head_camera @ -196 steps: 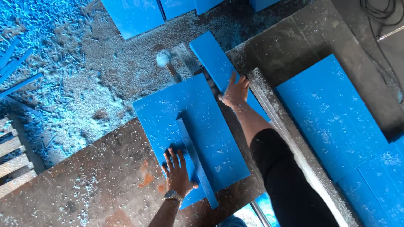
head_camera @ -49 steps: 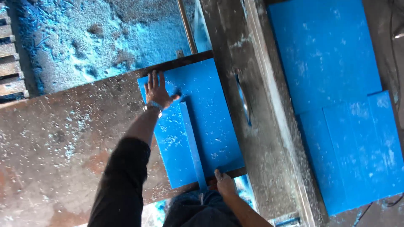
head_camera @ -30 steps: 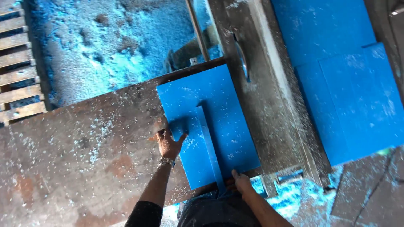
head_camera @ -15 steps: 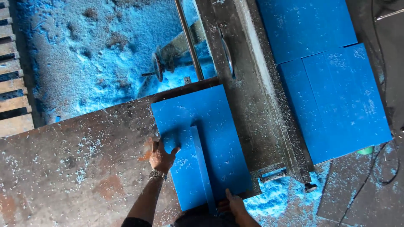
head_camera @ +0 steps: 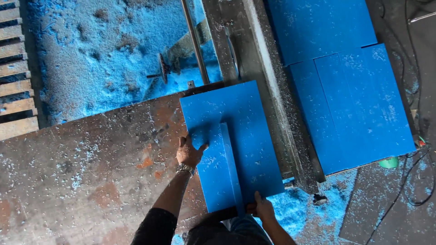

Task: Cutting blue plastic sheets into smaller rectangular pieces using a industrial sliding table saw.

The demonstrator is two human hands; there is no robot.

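A blue plastic board (head_camera: pixel 247 131) lies flat on the rusty metal saw table (head_camera: pixel 91 181), its right edge against the long metal fence rail (head_camera: pixel 277 109). A narrow blue strip (head_camera: pixel 230 168) lies lengthwise on top of the board. My left hand (head_camera: pixel 188 153) presses flat on the board's left edge, fingers spread, a watch on the wrist. My right hand (head_camera: pixel 261 208) grips the near edge of the board beside the strip's near end.
The saw blade slot (head_camera: pixel 232 50) runs beyond the board's far edge. Stacked blue boards (head_camera: pixel 349 90) lie right of the rail. Blue shavings (head_camera: pixel 100 50) cover the floor beyond the table. Wooden pallet slats (head_camera: pixel 16 77) sit far left; cables (head_camera: pixel 418 149) trail at right.
The board and strip have been drawn back toward me, away from the blade. My left hand slid from the board's far corner to its left edge; my right hand stays at the near edge.
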